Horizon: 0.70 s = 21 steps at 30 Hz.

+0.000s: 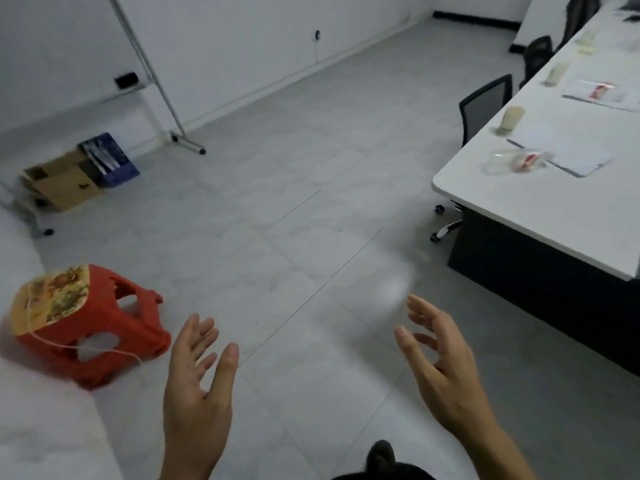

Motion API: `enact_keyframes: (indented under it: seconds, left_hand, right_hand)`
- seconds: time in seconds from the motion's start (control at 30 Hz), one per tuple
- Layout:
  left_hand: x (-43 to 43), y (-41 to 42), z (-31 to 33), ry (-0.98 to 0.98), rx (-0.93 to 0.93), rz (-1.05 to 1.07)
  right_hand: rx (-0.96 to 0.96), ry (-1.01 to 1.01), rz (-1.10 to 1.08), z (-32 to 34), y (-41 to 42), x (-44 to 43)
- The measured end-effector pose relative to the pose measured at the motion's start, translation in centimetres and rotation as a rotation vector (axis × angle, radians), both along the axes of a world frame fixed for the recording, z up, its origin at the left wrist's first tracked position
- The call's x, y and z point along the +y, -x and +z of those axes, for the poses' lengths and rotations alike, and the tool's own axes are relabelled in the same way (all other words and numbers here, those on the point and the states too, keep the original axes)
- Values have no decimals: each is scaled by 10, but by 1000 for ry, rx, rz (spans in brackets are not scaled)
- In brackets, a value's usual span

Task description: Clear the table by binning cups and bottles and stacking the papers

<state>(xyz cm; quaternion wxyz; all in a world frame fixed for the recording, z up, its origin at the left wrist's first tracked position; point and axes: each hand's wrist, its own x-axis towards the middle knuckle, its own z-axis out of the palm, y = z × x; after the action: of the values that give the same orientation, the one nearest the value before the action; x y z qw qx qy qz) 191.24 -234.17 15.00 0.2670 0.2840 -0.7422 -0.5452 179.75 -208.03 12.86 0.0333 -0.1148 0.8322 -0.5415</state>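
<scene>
Stool: we see a red plastic stool (104, 341) tipped on its side on the floor at lower left, its flower-printed seat facing left and a pale string (104, 351) trailing across it.
Boxes: an open cardboard box (62, 181) sits by the left wall, with a blue box (110, 157) just beside it (we cannot read its print).
Stand: a slanted metal stand (162, 88) rises along the wall, its wheeled foot on the tiles near the boxes.
Socket: we spot a dark wall socket (317, 35) further along, with a cable hanging below it.
Chairs: black mesh chairs (485, 102) line up at upper right, and a white wheeled base (446, 230) shows lower down.
Floor: pale grey tiles (277, 202).
</scene>
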Motion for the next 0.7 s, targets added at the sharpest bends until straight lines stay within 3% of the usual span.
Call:
enact_keyframes:
  seconds: [0.23,0.5,0.7]
  left_hand:
    - [1,120,-7,15,-36,-125]
    - [-56,272,-43,-74,-32,-157]
    - [-104,422,-28,-72,-91,-375]
  right_hand:
    - [-19,-34,-63,-3,99,5]
    - [-51,-106,-108,-27,239,-55]
    - [-26,-130,-252,-9,346,-106]
